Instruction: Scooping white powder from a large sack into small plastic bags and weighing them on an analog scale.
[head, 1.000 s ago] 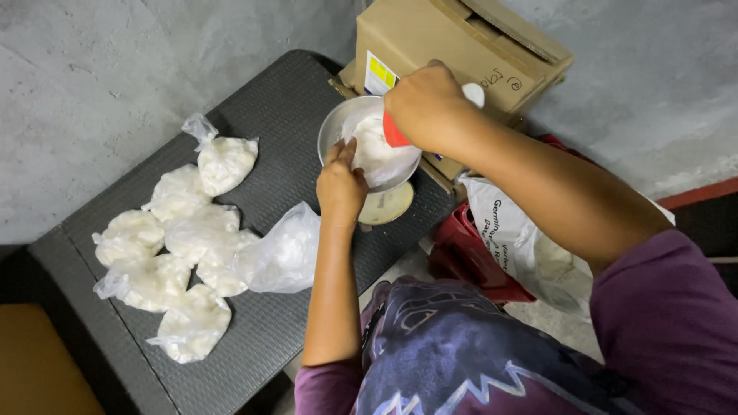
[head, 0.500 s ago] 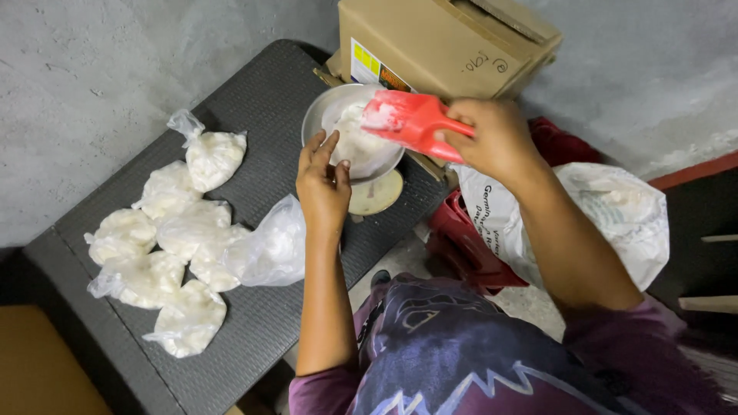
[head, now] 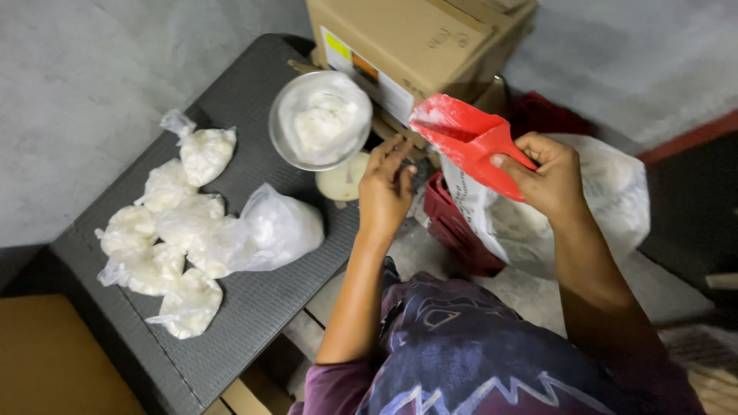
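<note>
Right hand [head: 550, 175] pinching shut on the rigid, light red plastic scoop [head: 465, 138], best held by its handle end, above the large white sack [head: 607, 192]; left hand [head: 384, 188] loosely open, empty, beside the metal bowl [head: 321, 119].

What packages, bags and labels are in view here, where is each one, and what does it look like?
Cardboard box: top centre behind the bowl, brown, rectangular.
Label: on the box's side, a white rectangle with yellow and orange patches.
Tied bags: a cluster on the dark table, left; small, clear, filled with white powder.
Loose bag: beside the cluster; clear, rumpled.
Large sack: right, under the right hand; white, with print.
</note>
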